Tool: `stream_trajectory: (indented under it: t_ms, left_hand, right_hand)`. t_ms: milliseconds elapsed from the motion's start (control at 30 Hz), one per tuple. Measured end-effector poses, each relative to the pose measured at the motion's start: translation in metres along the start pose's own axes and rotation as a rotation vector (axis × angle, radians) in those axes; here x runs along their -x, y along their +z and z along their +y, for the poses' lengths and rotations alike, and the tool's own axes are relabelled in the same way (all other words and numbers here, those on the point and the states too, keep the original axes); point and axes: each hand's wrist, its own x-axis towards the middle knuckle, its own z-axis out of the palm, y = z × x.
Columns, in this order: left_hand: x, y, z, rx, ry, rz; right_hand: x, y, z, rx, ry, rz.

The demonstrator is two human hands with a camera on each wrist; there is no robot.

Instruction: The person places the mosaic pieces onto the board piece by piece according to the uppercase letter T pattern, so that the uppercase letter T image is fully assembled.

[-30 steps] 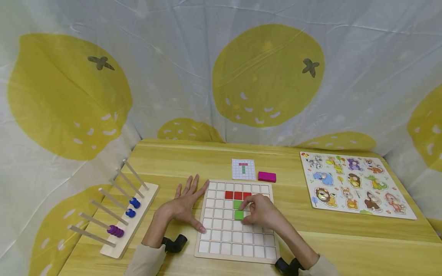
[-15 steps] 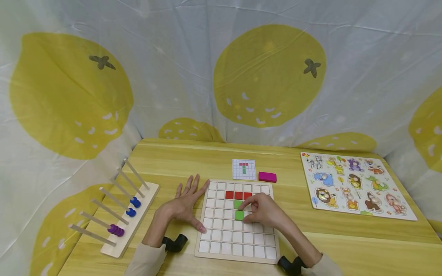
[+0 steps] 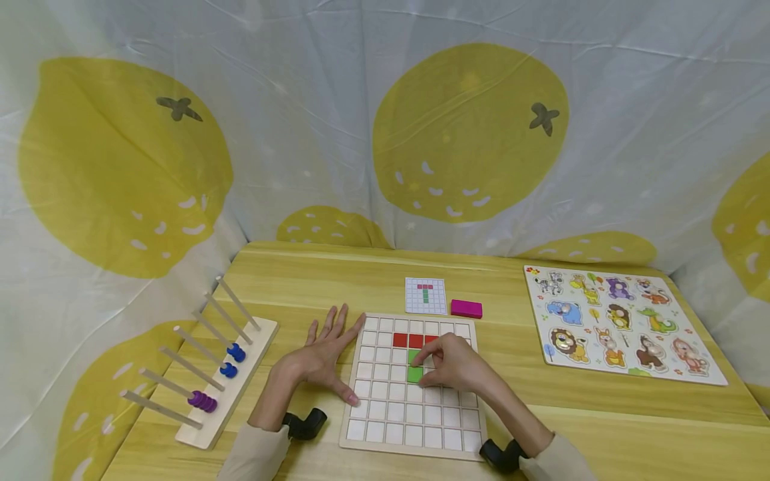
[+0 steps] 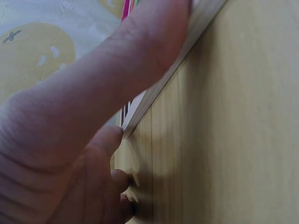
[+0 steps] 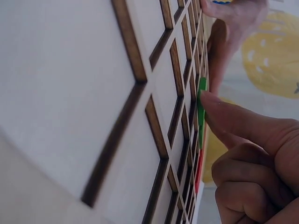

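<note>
A wooden grid board (image 3: pixel 412 453) with white squares lies in the middle of the table. Three red square tiles (image 3: pixel 416 341) form a row on it, and a green tile (image 3: pixel 415 357) sits below the middle one. My right hand (image 3: pixel 452 364) pinches a second, lower green tile (image 3: pixel 414 374) between thumb and index finger; the right wrist view shows the thumb on this green tile's edge (image 5: pixel 201 112), other fingers curled. My left hand (image 3: pixel 319 359) has its fingers spread, with thumb and index finger touching the board's left edge (image 4: pixel 154 93). The fingertip contact is partly hidden.
Behind the board lie a card (image 3: pixel 426 296) printed with a red and green T and a magenta block (image 3: pixel 466 308). A pegged bead rack (image 3: pixel 261 329) with blue and purple beads stands left. An animal puzzle board (image 3: pixel 631 317) lies right. A lemon-print curtain (image 3: pixel 301 133) hangs behind.
My right hand has shifted slightly left, and the lower green tile has moved a little left with it. The left hand stays in place.
</note>
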Motion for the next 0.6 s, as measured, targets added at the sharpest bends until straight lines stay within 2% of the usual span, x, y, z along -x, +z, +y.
stream_trajectory:
  t_ms: [367, 600]
  left_hand:
    - [0.0021, -0.0019, 0.0027, 0.025, -0.003, 0.0]
    - [0.0025, -0.0026, 0.0031, 0.018, -0.001, -0.002]
  right_hand:
    - [-0.0027, 0.0, 0.0016, 0.011, -0.009, 0.006]
    - [-0.002, -0.0022, 0.0043, -0.032, -0.023, -0.02]
